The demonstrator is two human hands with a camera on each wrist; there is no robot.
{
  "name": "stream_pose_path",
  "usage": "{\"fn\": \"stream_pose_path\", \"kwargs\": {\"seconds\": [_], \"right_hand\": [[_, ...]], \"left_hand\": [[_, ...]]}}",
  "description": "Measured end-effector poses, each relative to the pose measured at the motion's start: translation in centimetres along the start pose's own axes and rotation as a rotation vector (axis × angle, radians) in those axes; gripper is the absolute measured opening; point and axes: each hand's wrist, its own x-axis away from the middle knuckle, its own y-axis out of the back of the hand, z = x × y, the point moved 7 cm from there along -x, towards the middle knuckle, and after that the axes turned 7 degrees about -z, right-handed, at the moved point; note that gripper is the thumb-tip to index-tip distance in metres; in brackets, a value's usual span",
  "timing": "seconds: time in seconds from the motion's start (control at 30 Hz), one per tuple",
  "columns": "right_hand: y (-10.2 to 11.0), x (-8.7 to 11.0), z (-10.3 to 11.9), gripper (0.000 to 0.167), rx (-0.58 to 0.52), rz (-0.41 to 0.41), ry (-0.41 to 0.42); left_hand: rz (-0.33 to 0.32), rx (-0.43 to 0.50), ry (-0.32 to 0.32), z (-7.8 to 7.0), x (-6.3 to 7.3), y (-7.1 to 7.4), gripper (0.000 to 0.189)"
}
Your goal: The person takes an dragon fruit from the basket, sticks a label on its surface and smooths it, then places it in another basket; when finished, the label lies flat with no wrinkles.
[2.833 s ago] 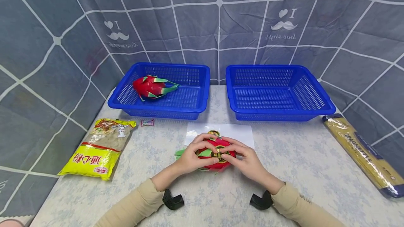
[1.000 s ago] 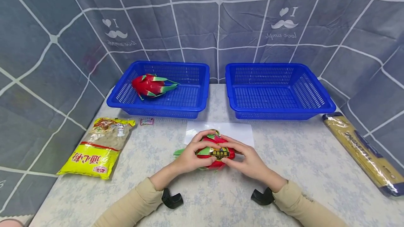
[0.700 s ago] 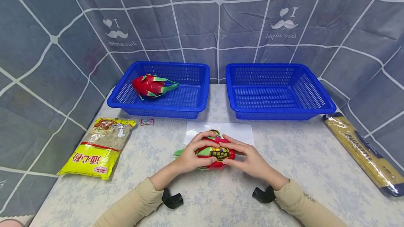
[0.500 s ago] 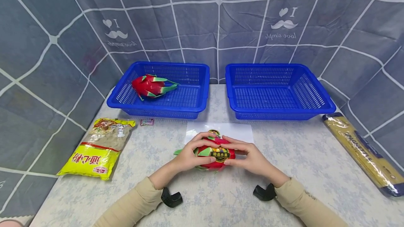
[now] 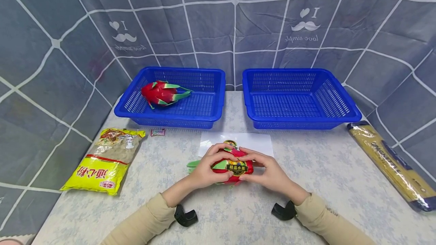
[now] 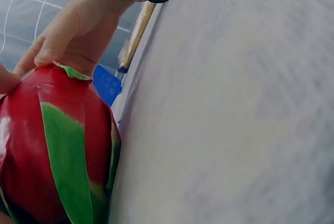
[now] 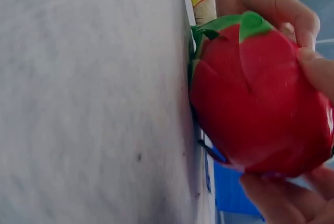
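L hand (image 5: 207, 168) & R hand (image 5: 270, 171) grip dragon fruit (image 7: 261, 104) on counter (image 5: 231, 214)
Fruit btwn them, leafy end (image 5: 192, 165) to L, blk/gold label (image 5: 237, 168) on it; white paper (image 5: 255, 143) just behind. 2nd fruit (image 5: 160, 94) in L blue basket (image 5: 170, 121); spaghetti pk (image 5: 388, 162) far R.

Two dragon fruits (image 5: 158, 93) (image 7: 261, 98), two blue baskets (image 5: 170, 116) (image 5: 306, 119), two hands (image 5: 206, 171) (image 5: 270, 173).
One fruit lies in a basket and one is between the hands. Packaged goods number three: one yellow bag (image 5: 103, 162), one spaghetti pack (image 5: 390, 163) and one small wrapped sachet (image 5: 158, 132). There are two gold-and-black stickers (image 5: 236, 167) (image 5: 230, 143), one white sheet (image 5: 260, 141), two beige sleeves (image 5: 146, 216) (image 5: 327, 218), two black wrist mounts (image 5: 185, 216) (image 5: 284, 211) and one bench (image 5: 306, 154).
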Motion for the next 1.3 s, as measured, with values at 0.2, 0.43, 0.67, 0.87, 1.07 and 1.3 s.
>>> {"fn": "stream_pose_path", "kwargs": {"seconds": [0.2, 0.43, 0.67, 0.87, 1.07, 1.3], "right_hand": [[0.0, -0.3, 1.4, 0.046, -0.020, 0.010, -0.068], [-0.1, 0.2, -1.8, 0.046, -0.133, 0.014, -0.142], [1.0, 0.3, -2.3, 0.046, -0.211, 0.077, -0.234], [4.9, 0.4, -2.0, 0.045, -0.342, 0.159, -0.241], [12.7, -1.1, -0.3, 0.051, -0.515, 0.062, -0.038], [21.2, -4.0, -1.6, 0.048, -0.540, -0.438, -0.123]], "left_hand": [[-0.017, 0.021, -0.006, 0.1, -0.1, 0.0, 0.029], [0.010, 0.168, 0.019, 3.1, 0.6, -0.3, 0.031], [0.175, 0.131, 0.064, 3.5, 0.2, -0.1, 0.035], [0.162, 0.203, 0.129, 3.4, -2.2, 2.0, 0.034], [-0.109, 0.309, 0.139, 2.4, -6.7, 5.5, 0.027], [-0.276, 0.291, 0.182, 2.9, -10.3, 4.9, 0.023]]}}
